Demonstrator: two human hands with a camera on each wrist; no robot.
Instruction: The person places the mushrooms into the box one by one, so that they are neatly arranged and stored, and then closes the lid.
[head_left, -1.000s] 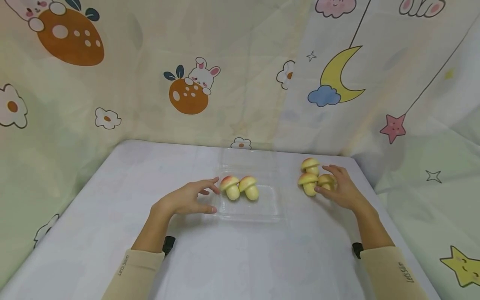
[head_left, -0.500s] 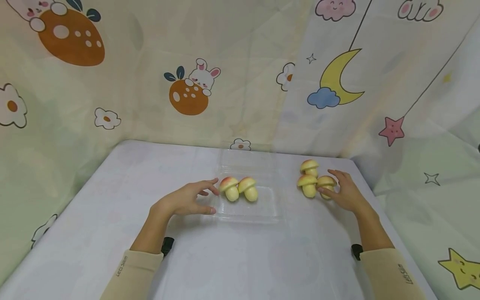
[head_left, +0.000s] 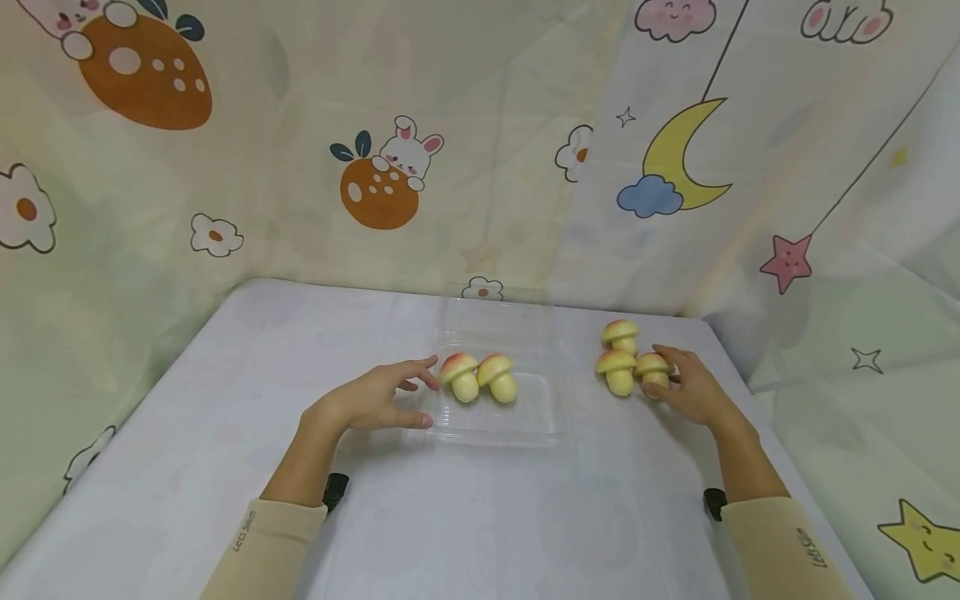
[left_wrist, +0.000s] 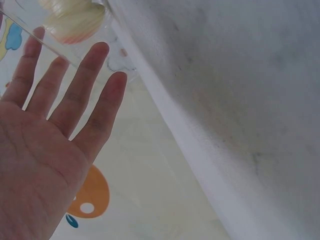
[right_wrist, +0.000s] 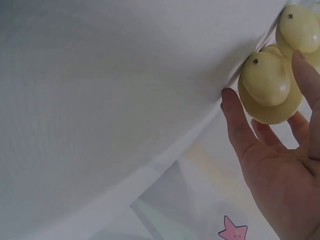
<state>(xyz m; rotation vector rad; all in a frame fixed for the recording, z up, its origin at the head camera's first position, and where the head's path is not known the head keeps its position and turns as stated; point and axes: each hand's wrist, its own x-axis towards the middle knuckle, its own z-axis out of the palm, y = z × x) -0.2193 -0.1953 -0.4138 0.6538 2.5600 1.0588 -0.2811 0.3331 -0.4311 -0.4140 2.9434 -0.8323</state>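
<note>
Yellow mushroom [head_left: 651, 364] w/ round cap lies near the right edge of the white surface [head_left: 487, 517], its stem toward the person. Right hand [head_left: 696, 387] is around it: thumb on the near side by the stem, fingers behind the cap. These fingers are loosely bent, not closed tight; whether the thumb presses the stem or is only in front of it, I can't tell. Two other pcs. are v. close: left neighbour [head_left: 617, 367], which seems to touch it, and rear mushroom [head_left: 621, 332] behind that one.

Clear plastic box [head_left: 536, 412] is open in the middle, w/ its lid [head_left: 495, 321] lying to the back; two mushrooms [head_left: 460, 379] are inside, side by side, in the left half. Left hand [head_left: 378, 396] holds nothing; its fingers are apart at the box's left edge, contact not sure.

Step in hand is prob. to grip the rightmost mushroom. To do it well, IMO: bring thumb & fingers together evenly, where cap meets stem, b/c the smooth cap may slip. Lift straight up first, so the neighbour isn't dragged. Left hand should steady the box only lightly, as thin plastic prob. bends or slides easily.
</note>
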